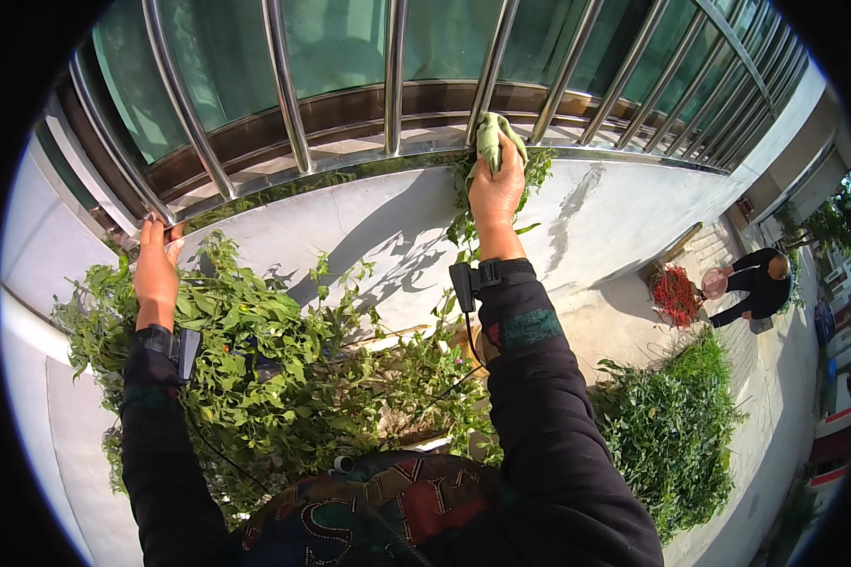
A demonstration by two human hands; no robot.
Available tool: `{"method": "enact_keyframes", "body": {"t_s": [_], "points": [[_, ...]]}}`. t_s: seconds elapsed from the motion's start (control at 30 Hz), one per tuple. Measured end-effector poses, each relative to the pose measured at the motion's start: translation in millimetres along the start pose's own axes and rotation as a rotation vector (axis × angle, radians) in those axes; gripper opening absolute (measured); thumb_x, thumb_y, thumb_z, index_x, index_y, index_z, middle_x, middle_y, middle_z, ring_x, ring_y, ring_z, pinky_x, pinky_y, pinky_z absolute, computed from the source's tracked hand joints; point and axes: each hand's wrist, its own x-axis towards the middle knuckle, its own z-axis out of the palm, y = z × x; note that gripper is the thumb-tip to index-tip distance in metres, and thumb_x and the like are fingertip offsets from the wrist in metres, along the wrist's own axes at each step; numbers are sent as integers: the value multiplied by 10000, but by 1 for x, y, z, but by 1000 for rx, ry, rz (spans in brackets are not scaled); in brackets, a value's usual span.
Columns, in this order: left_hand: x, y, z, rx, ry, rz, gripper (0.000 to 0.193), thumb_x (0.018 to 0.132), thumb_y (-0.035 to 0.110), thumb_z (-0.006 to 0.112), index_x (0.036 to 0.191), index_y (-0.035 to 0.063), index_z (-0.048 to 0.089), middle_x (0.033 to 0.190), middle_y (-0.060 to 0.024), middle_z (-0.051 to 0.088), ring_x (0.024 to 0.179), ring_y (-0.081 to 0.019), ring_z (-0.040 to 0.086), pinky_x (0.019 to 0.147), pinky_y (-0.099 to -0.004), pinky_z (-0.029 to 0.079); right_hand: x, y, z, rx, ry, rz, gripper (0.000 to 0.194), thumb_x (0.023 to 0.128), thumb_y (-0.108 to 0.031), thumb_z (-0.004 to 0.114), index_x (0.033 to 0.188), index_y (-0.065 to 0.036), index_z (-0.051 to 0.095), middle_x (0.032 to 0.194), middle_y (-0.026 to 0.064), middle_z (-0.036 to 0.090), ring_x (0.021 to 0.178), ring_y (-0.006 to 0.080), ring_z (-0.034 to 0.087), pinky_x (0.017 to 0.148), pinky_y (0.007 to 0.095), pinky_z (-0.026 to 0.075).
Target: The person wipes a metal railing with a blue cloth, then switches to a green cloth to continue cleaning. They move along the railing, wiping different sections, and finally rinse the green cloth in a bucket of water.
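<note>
My right hand (497, 190) is closed around a crumpled green cloth (495, 136), pressed against the foot of a vertical steel bar (491, 67) and the bottom rail. Far to the left, my left hand (157, 266) has its fingertips on the steel bottom rail (269, 186) near its left corner, thumb beside the fingers. The bars form a window guard in front of green-tinted glass (337, 42) in a brown frame (425, 96). Between bars and frame runs a narrow sill. Leafy stems hang behind my right hand and wrist.
Leafy pepper-like plants (269, 319) grow below the white wall (376, 220), between my arms. Right of them lies a pile of green plants (666, 425). Farther off, a person (759, 287) in dark clothes holds a pinkish basket (715, 282) beside a heap of red peppers (675, 296).
</note>
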Motion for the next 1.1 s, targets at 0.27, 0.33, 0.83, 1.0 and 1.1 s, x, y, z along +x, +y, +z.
{"method": "enact_keyframes", "body": {"t_s": [0.27,0.33,0.83,1.0,1.1], "points": [[0,-3,0,35,-20,-15,449,964,177,651,1382,142,491,1558,-168,412,1325,-399,505,999,-472,489,-114,14,-8,420,-244,459,449,865,145,601,1267,-50,644,1159,84,698,1024,143,646,915,276,501],[-2,0,-3,15,-53,-23,444,962,164,652,1378,133,498,1551,-175,418,1338,-405,488,1012,-469,481,-136,20,-9,474,-244,739,392,903,133,591,1251,-37,649,1135,49,680,1012,109,623,891,254,498],[-4,19,-18,16,-32,19,303,962,117,637,1251,115,545,1498,-182,464,1319,-405,495,994,-475,475,45,3,-24,-585,-251,-225,323,970,-270,575,1206,-89,699,1169,148,643,1035,380,586,962,461,459],[-5,18,-17,-24,-66,-45,324,967,132,636,1277,126,541,1535,-178,431,1350,-401,474,1013,-469,472,26,9,-16,-295,-125,-221,249,918,-85,629,1148,-88,725,1140,148,640,1020,384,586,924,461,477],[-5,17,-16,-28,-49,-41,355,971,145,636,1310,126,531,1542,-177,425,1350,-402,475,1020,-466,472,-8,5,-7,-1,26,-96,288,882,14,690,1158,-65,699,1143,133,605,1067,343,589,948,398,481]]}}
